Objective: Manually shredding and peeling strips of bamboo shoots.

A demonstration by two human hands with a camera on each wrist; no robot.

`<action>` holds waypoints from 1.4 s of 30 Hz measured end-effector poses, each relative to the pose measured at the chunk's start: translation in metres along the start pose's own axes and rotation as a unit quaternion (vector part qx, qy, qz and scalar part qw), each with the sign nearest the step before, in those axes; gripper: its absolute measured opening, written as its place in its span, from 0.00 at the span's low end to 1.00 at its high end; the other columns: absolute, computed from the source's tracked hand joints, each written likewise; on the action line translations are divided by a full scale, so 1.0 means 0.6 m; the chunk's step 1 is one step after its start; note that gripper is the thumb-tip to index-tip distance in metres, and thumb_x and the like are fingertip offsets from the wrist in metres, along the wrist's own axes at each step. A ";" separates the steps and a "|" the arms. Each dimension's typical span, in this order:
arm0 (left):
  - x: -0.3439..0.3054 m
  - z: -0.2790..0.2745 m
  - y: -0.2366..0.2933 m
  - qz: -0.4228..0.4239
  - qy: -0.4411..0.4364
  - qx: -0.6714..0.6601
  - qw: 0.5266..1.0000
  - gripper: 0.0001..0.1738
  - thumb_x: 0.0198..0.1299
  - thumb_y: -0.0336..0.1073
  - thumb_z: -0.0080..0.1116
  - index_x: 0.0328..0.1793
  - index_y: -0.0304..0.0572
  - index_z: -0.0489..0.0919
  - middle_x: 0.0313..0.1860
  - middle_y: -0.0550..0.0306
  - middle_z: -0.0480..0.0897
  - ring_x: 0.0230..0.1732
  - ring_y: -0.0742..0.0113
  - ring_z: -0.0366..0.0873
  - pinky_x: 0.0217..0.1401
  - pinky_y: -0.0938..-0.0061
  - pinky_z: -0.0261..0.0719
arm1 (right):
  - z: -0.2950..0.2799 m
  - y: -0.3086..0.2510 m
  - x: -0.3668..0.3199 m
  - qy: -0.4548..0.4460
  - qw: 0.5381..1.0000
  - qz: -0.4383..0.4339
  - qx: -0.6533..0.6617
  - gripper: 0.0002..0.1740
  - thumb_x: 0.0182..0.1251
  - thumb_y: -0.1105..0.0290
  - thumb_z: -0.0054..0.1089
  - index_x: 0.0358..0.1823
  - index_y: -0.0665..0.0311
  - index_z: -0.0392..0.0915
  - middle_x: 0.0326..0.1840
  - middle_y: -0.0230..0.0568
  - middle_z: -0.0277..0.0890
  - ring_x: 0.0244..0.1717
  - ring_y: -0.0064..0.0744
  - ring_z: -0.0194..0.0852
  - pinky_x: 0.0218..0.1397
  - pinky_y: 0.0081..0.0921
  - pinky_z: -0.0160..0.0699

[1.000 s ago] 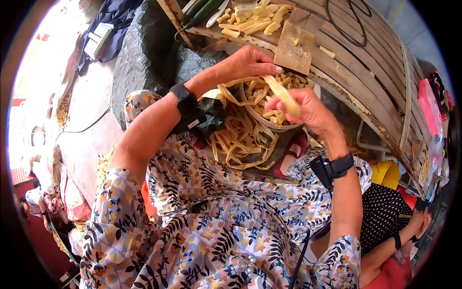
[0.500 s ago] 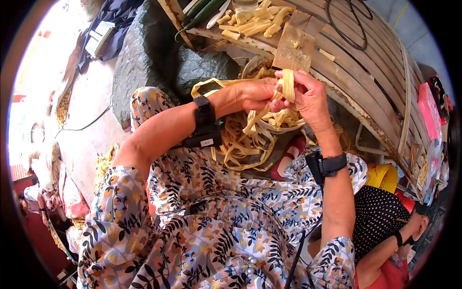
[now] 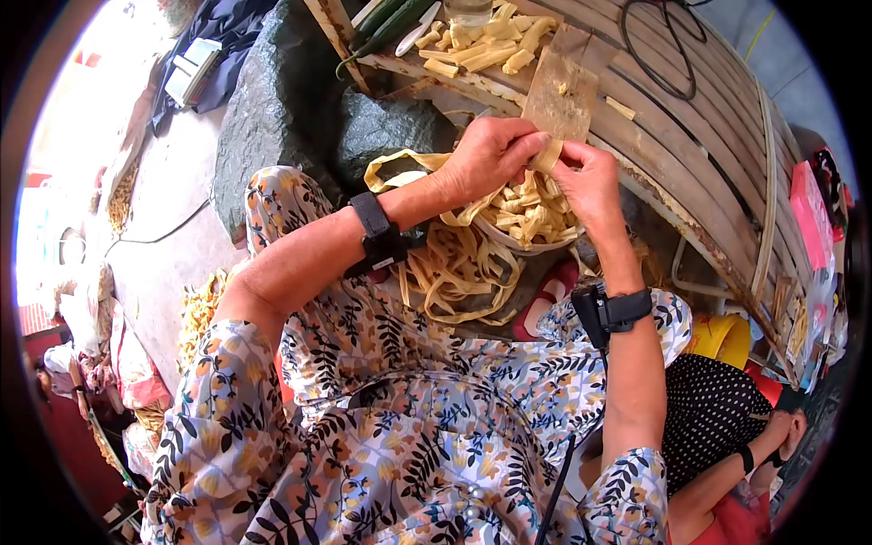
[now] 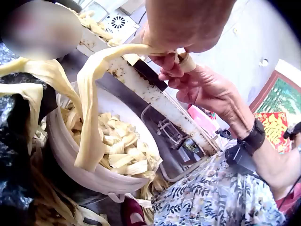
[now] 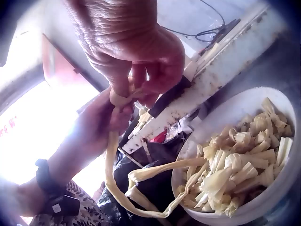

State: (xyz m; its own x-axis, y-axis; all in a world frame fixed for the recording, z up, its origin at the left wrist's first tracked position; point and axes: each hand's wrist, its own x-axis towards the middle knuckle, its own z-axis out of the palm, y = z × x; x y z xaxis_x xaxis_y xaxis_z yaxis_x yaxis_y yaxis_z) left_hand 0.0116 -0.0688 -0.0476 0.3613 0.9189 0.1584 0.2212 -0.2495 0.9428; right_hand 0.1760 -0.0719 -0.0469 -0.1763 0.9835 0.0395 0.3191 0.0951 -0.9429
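Between both hands a long, pale yellow flat strip is folded into a small loop. My left hand pinches it from one side, thumb toward the loop. Opposite it, my right hand pinches the looped end with thumb and fingers, the fingertips of both hands close together. In the right wrist view the strip's tail hangs in a curve below the hands. Under them stands a white tub holding many short folded yellow pieces.
More long strips lie heaped beside the tub. Behind it is a slatted wooden bench with a rusty edge, bearing a small board, yellow pieces and cucumbers. Dark plastic sheeting is at left. Another person's arm shows lower right.
The hands were apart with the strip stretched between them, then came together and wrapped it round the right hand's fingers. Now a smaller loop is pinched between both hands.
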 end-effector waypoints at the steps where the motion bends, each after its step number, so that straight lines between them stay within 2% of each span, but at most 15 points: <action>1: -0.001 0.000 0.004 0.030 0.000 0.070 0.997 0.13 0.61 0.37 0.52 0.41 0.31 0.74 0.20 0.59 0.74 0.19 0.78 0.68 0.23 0.81 0.69 | 0.000 0.004 0.001 -0.001 1.000 0.014 -0.022 0.09 0.52 0.68 0.63 0.29 0.68 0.78 0.18 0.37 0.74 0.19 0.20 0.65 0.27 0.21 0.67; 2: -0.001 0.000 0.008 0.061 0.000 0.139 0.988 0.13 0.60 0.38 0.53 0.40 0.32 0.74 0.18 0.58 0.73 0.18 0.77 0.67 0.22 0.80 0.68 | 0.000 0.008 0.001 -0.002 0.999 0.028 -0.044 0.08 0.51 0.70 0.63 0.29 0.68 0.79 0.20 0.36 0.75 0.20 0.22 0.67 0.28 0.21 0.68; 5: 0.000 0.017 0.001 0.066 0.050 0.151 0.985 0.14 0.57 0.39 0.56 0.37 0.33 0.74 0.16 0.56 0.71 0.17 0.75 0.65 0.21 0.78 0.66 | 0.014 0.017 -0.005 0.068 0.989 -0.075 -0.111 0.06 0.48 0.73 0.62 0.28 0.67 0.79 0.27 0.35 0.77 0.28 0.30 0.72 0.35 0.24 0.70; 6: 0.001 0.018 -0.004 0.064 0.052 0.152 0.985 0.14 0.58 0.39 0.54 0.39 0.32 0.73 0.16 0.59 0.71 0.17 0.76 0.65 0.20 0.78 0.65 | 0.020 0.016 -0.010 0.098 0.980 -0.111 -0.133 0.05 0.46 0.76 0.60 0.28 0.66 0.79 0.35 0.34 0.77 0.36 0.36 0.72 0.41 0.24 0.70; 9: 0.005 0.018 -0.014 -0.015 0.058 0.032 0.998 0.16 0.58 0.40 0.53 0.44 0.33 0.71 0.16 0.61 0.71 0.18 0.77 0.66 0.19 0.78 0.65 | 0.014 0.012 -0.008 0.116 0.980 -0.151 -0.061 0.05 0.47 0.76 0.60 0.28 0.67 0.79 0.38 0.35 0.76 0.40 0.31 0.72 0.44 0.22 0.70; 11: 0.002 0.017 -0.006 -0.150 0.042 -0.174 0.972 0.15 0.59 0.41 0.53 0.40 0.33 0.73 0.17 0.66 0.68 0.18 0.81 0.64 0.17 0.83 0.59 | 0.002 0.000 -0.009 0.129 0.981 -0.074 0.122 0.05 0.49 0.77 0.61 0.28 0.71 0.80 0.40 0.33 0.76 0.42 0.25 0.71 0.46 0.20 0.69; 13: -0.003 0.010 0.005 -0.236 0.031 -0.387 0.891 0.17 0.57 0.44 0.56 0.35 0.32 0.75 0.19 0.66 0.69 0.20 0.81 0.65 0.17 0.83 0.59 | -0.027 -0.002 -0.004 0.149 0.947 0.004 0.286 0.06 0.50 0.77 0.61 0.29 0.73 0.80 0.40 0.33 0.75 0.42 0.22 0.71 0.46 0.19 0.69; 14: -0.002 0.006 0.012 -0.257 0.010 -0.425 0.868 0.16 0.59 0.43 0.55 0.34 0.34 0.77 0.22 0.68 0.69 0.21 0.83 0.61 0.19 0.87 0.56 | -0.032 -0.004 -0.003 0.175 0.928 0.049 0.325 0.06 0.51 0.78 0.62 0.31 0.74 0.80 0.41 0.34 0.75 0.39 0.22 0.72 0.44 0.15 0.69; 18: 0.000 -0.003 -0.005 -0.216 -0.075 -0.347 0.910 0.11 0.61 0.36 0.52 0.41 0.34 0.77 0.23 0.69 0.69 0.18 0.85 0.55 0.20 0.90 0.52 | -0.049 0.002 -0.002 0.178 0.921 0.113 0.327 0.07 0.53 0.77 0.62 0.34 0.72 0.80 0.43 0.35 0.75 0.36 0.20 0.72 0.42 0.14 0.72; 23: -0.005 -0.015 -0.017 -0.213 -0.121 -0.360 0.900 0.12 0.62 0.37 0.51 0.40 0.34 0.77 0.21 0.69 0.69 0.19 0.85 0.58 0.20 0.90 0.54 | -0.049 0.008 -0.006 0.126 0.935 0.126 0.307 0.12 0.55 0.69 0.63 0.38 0.69 0.78 0.42 0.32 0.75 0.33 0.16 0.70 0.40 0.15 0.75; 26: -0.006 -0.016 -0.022 -0.205 -0.137 -0.358 0.901 0.12 0.62 0.37 0.51 0.40 0.34 0.77 0.20 0.70 0.68 0.20 0.85 0.59 0.21 0.90 0.54 | -0.044 -0.012 -0.010 0.042 0.949 0.152 0.271 0.16 0.55 0.64 0.64 0.40 0.67 0.77 0.38 0.30 0.74 0.31 0.15 0.69 0.39 0.15 0.75; 29: -0.004 -0.014 -0.014 -0.182 -0.132 -0.279 0.933 0.12 0.62 0.37 0.50 0.40 0.34 0.77 0.20 0.70 0.68 0.19 0.85 0.59 0.20 0.90 0.54 | -0.019 -0.023 -0.016 -0.016 0.967 0.153 0.201 0.16 0.53 0.61 0.66 0.38 0.65 0.77 0.25 0.27 0.71 0.23 0.11 0.66 0.26 0.07 0.69; 30: -0.004 -0.012 -0.011 -0.172 -0.129 -0.242 0.946 0.12 0.62 0.36 0.50 0.40 0.34 0.77 0.20 0.70 0.68 0.19 0.85 0.58 0.20 0.90 0.54 | -0.009 -0.012 -0.013 -0.041 0.964 0.122 0.232 0.14 0.53 0.64 0.65 0.37 0.66 0.77 0.23 0.27 0.70 0.18 0.09 0.61 0.18 0.06 0.60; 38: 0.001 -0.032 -0.019 -0.221 -0.194 -0.389 0.873 0.12 0.63 0.38 0.49 0.39 0.34 0.76 0.19 0.70 0.66 0.18 0.86 0.56 0.17 0.91 0.51 | -0.017 -0.010 -0.014 0.000 0.925 0.147 0.350 0.07 0.56 0.71 0.61 0.34 0.67 0.76 0.19 0.27 0.67 0.14 0.08 0.52 0.14 0.08 0.47; 42: 0.011 -0.039 -0.027 -0.246 -0.224 -0.426 0.841 0.13 0.63 0.39 0.49 0.39 0.34 0.76 0.18 0.69 0.67 0.17 0.85 0.56 0.17 0.90 0.52 | -0.026 -0.004 -0.010 -0.036 0.911 0.167 0.374 0.12 0.59 0.65 0.59 0.36 0.68 0.77 0.19 0.27 0.67 0.14 0.08 0.52 0.15 0.08 0.48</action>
State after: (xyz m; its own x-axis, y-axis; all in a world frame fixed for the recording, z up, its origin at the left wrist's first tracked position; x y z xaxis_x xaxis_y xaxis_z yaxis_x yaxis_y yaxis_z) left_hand -0.0109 -0.0515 -0.0546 0.7636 0.5916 -0.2586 -0.2169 0.6123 0.7603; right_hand 0.1911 -0.0755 -0.0399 -0.2549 0.9229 -0.2884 -0.3531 -0.3665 -0.8608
